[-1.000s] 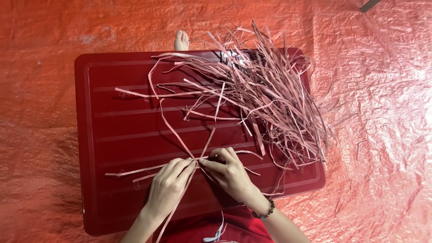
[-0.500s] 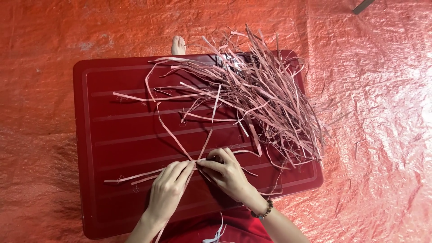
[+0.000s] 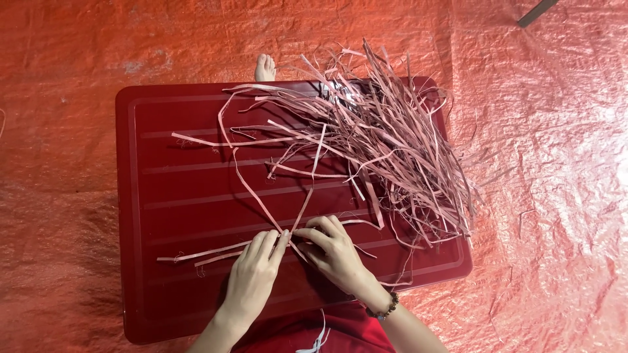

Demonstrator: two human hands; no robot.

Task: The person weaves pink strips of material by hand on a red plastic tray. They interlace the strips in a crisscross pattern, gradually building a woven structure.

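A dark red plastic table top (image 3: 183, 196) lies under me. A big loose pile of thin pink strips (image 3: 392, 144) covers its far right part. My left hand (image 3: 252, 278) and my right hand (image 3: 333, 252) meet near the front middle, fingertips pinching a few pink strips (image 3: 261, 206) where they cross. Two of these strips run up toward the pile, and their ends stick out left of my left hand (image 3: 203, 253). A bead bracelet (image 3: 386, 307) circles my right wrist.
An orange-red woven plastic sheet (image 3: 543, 196) covers the floor all around the table. A bare foot (image 3: 265, 67) shows just beyond the table's far edge. A dark bar end (image 3: 538, 12) pokes in at the top right corner.
My hands stay together at the same crossing of strips, fingers shifting slightly. The view has moved a little, so the table sits lower in the picture.
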